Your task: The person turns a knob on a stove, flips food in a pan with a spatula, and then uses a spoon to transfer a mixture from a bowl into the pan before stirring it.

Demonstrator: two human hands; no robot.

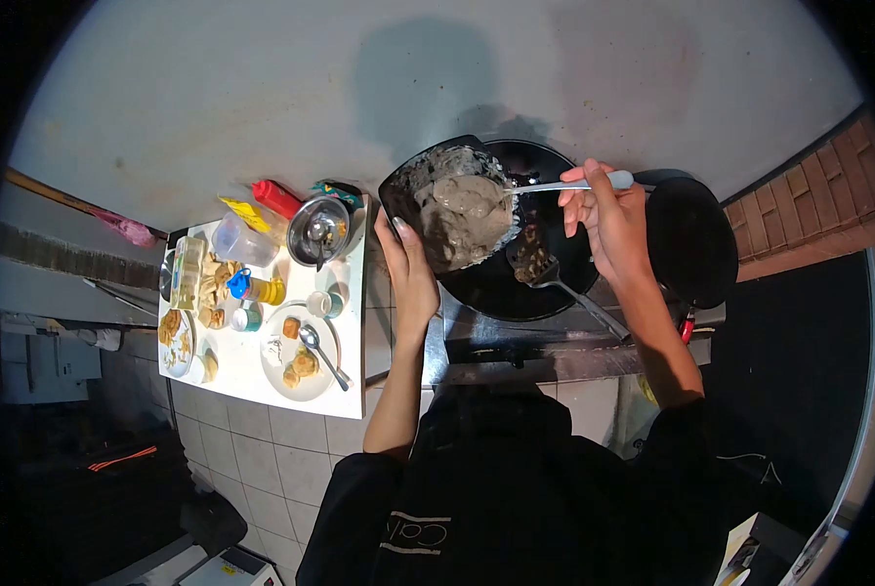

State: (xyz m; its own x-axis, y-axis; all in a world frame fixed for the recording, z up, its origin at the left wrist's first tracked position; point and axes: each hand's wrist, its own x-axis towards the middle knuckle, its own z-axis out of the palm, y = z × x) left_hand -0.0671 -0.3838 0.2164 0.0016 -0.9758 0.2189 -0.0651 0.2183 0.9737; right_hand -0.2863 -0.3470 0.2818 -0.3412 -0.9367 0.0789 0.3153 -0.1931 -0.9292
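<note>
The left hand (414, 283) held a black bowl (405, 174). The right hand (615, 227) gripped a utensil (545, 187), its head hidden in grey batter (464, 223).

black bowl (397, 183), grey mixture (465, 210); red bottle (276, 199); white table (353, 327)

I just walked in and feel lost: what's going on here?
The person's left hand holds a bowl of grey mixture over a pan; their right hand grips a utensil dipped in the mixture. A spatula rests in the pan. A plate of food sits on the table at left.
</note>
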